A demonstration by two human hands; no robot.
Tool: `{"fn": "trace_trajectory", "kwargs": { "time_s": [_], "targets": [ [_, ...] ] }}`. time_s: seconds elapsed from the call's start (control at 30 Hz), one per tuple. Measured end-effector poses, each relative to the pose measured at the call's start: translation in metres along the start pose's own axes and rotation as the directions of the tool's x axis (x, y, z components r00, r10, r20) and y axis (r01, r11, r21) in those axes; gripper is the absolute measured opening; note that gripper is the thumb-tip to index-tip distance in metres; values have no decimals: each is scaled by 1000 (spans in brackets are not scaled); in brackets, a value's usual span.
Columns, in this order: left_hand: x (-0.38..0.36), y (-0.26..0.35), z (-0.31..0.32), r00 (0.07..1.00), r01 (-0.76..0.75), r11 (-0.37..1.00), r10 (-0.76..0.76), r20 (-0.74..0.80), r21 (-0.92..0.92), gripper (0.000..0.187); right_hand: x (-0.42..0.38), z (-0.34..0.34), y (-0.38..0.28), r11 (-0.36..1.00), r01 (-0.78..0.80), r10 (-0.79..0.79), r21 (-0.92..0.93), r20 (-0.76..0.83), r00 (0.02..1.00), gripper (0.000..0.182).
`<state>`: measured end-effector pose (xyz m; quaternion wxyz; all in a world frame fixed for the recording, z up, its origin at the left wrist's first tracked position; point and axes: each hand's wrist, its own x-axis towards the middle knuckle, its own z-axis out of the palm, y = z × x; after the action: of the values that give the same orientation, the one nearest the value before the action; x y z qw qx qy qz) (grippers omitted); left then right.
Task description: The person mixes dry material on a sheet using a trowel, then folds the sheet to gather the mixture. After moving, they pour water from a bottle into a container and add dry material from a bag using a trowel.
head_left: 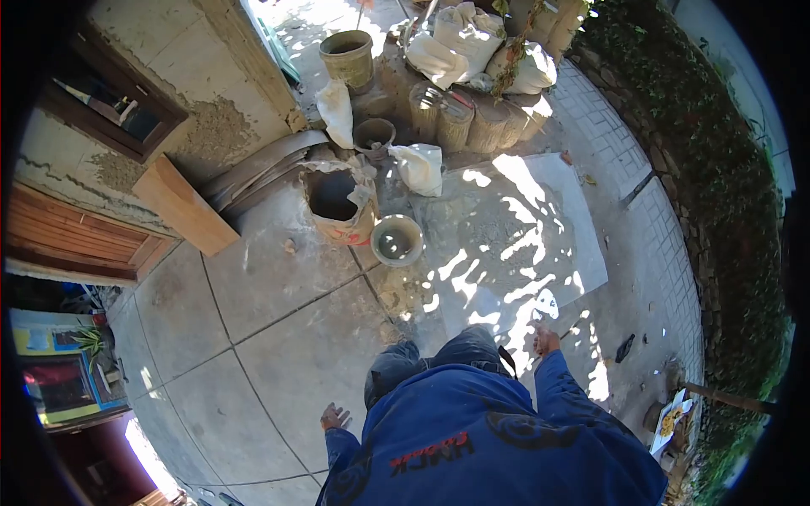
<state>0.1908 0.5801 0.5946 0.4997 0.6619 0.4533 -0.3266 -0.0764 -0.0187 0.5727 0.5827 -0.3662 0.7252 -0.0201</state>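
My left hand (335,417) hangs over the concrete floor with its fingers apart and nothing in it. My right hand (547,340) is closed round the handle of a trowel, whose pale blade (546,304) points forward over the near edge of a sheet. On that light sheet (595,253) lies a spread of grey powdery material (498,240), dappled with sunlight. Left of the sheet stand a round bucket (396,241) and an open, torn paper sack (333,198).
White sacks (460,42) sit on log stumps (454,122) at the back, near a large pot (347,61). A plank (186,207) leans on the left wall. One dark object (625,347) lies on the right, before a planted bank (726,211).
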Motion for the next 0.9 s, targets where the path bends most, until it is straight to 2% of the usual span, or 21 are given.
{"fn": "trace_trajectory", "kwargs": {
  "time_s": [0.07, 0.1, 0.17, 0.2, 0.23, 0.37, 0.43, 0.53, 0.6, 0.63, 0.67, 0.7, 0.73, 0.77, 0.8, 0.83, 0.9],
  "targets": [
    [28, 47, -12, 999, -38, 998, 37, 21, 58, 52, 50, 4, 47, 962, -146, 126, 229, 103, 987, 33],
    [44, 69, -18, 997, -67, 995, 65, 30, 75, 52, -43, 25, 5, 990, -28, 37, 137, -63, 997, 27],
    [65, 113, -23, 991, -130, 986, 125, 50, 101, 51, -80, 36, 4, 990, -42, 51, 137, -63, 997, 27],
    [73, 135, -21, 985, -168, 980, 162, 64, 106, 50, -90, 44, 1, 990, -43, 50, 137, -50, 998, 27],
    [77, 155, -15, 984, -172, 979, 165, 69, 113, 50, -87, 43, 8, 995, -30, 33, 96, -25, 999, 35],
    [78, 213, 17, 968, -231, 971, 224, 113, 61, 46, -84, 44, 22, 993, -81, 83, 88, -16, 996, 34],
    [72, 218, 31, 964, -236, 970, 227, 138, 51, 45, -66, 49, 32, 972, -176, 189, 156, -71, 979, 32],
    [66, 207, 45, 969, -202, 975, 185, 162, 97, 44, -50, 72, 29, 954, -155, 192, 256, -129, 973, 31],
    [65, 190, 41, 976, -176, 975, 155, 154, 136, 43, -46, 102, 5, 943, -167, 201, 288, -92, 975, 31],
    [68, 179, 31, 972, -183, 965, 149, 182, 187, 44, -45, 118, -9, 918, -173, 221, 358, -98, 970, 32],
    [55, 178, 23, 984, -143, 963, 114, 136, 230, 45, -45, 130, -14, 888, -180, 246, 423, -109, 963, 32],
    [41, 179, 15, 993, -100, 958, 78, 92, 268, 46, -13, 138, -4, 887, -201, 226, 415, -13, 974, 30],
    [66, 165, -9, 997, -32, 947, 10, 73, 319, 47, -15, 151, -20, 910, -195, 203, 365, 16, 979, 30],
    [89, 155, -25, 997, 37, 930, -60, 51, 365, 49, -26, 168, -44, 942, -175, 187, 287, -14, 982, 31],
    [88, 162, -24, 997, 38, 929, -59, 46, 368, 49, -34, 185, -67, 966, -155, 167, 205, -42, 985, 32],
    [82, 171, -20, 999, 44, 946, -48, 5, 322, 50, -34, 197, -83, 966, -159, 171, 204, -39, 985, 32],
    [57, 190, -12, 996, 55, 972, -38, -78, 230, 51, -29, 214, -106, 983, -20, 8, 180, 71, 997, 34]
  ]
}}
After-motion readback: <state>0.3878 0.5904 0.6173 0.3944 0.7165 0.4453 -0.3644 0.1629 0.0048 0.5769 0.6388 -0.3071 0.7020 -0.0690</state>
